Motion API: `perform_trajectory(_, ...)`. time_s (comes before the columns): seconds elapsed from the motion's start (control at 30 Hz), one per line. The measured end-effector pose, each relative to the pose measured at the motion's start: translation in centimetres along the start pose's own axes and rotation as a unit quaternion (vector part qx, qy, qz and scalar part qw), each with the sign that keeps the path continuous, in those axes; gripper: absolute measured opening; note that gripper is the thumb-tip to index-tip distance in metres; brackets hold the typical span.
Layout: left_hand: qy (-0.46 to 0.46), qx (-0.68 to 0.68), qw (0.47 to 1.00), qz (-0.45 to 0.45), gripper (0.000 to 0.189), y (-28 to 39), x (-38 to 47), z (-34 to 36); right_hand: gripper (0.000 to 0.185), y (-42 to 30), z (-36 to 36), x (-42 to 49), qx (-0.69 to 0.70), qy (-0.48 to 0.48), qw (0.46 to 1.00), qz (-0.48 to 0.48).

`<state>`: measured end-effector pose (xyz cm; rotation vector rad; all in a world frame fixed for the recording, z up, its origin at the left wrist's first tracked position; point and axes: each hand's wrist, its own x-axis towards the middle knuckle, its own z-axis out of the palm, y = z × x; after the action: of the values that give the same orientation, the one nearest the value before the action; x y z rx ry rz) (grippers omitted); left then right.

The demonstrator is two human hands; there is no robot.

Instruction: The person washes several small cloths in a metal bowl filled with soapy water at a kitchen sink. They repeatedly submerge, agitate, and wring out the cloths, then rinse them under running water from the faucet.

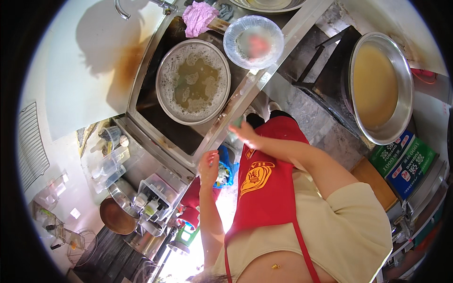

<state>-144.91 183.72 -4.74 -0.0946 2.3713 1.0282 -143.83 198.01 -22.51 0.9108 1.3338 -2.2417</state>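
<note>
My right hand (247,134) is in front of the red apron (267,177), by the counter's metal front edge (226,122). Its fingers are closed around a green piece (236,126), blurred, that looks like a scouring pad. Beside the near corner of the sink, my left hand (208,168) is raised with bent fingers; whether anything small is between them is unclear. A round metal basin (193,81) of cloudy, foamy water stands in the dark sink (166,139). On the counter edge beyond it sits a translucent plastic bowl (231,42) containing something reddish and blurred.
A crumpled pink cloth (200,18) lies behind the basin, near the faucet (122,10). At right, a wide steel basin (405,88) of yellowish liquid rests by a black stand (325,70). Printed boxes (403,164) are below. A blue-lined bin (228,169) stands below my hands.
</note>
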Motion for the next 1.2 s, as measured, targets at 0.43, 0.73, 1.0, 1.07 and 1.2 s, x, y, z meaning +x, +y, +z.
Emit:
perform_trajectory(0.43,0.043,-0.071,0.996,-0.032,0.019,-1.5,-1.0,-1.1,0.044,-15.8,-6.2,-8.1,-0.516,0.022,0.751,-0.411)
perform_trajectory(0.73,0.036,-0.096,0.993,-0.057,0.020,-1.9,-0.7,-1.4,0.026,-14.0,-3.8,-2.5,-0.572,-0.057,0.672,-0.466)
perform_trajectory(1.0,0.194,-0.104,0.975,0.024,0.023,-3.8,1.3,-6.3,0.024,-4.3,14.1,-2.0,-0.384,-0.247,0.881,-0.123)
perform_trajectory(1.07,0.301,0.032,0.949,0.087,0.026,-4.3,2.1,-8.4,0.024,-4.5,17.1,-0.8,-0.232,-0.186,0.955,0.007)
perform_trajectory(1.2,0.303,-0.146,0.940,-0.052,0.035,-5.9,2.7,-11.0,0.026,-8.1,21.0,-0.3,-0.050,-0.257,0.953,0.152)
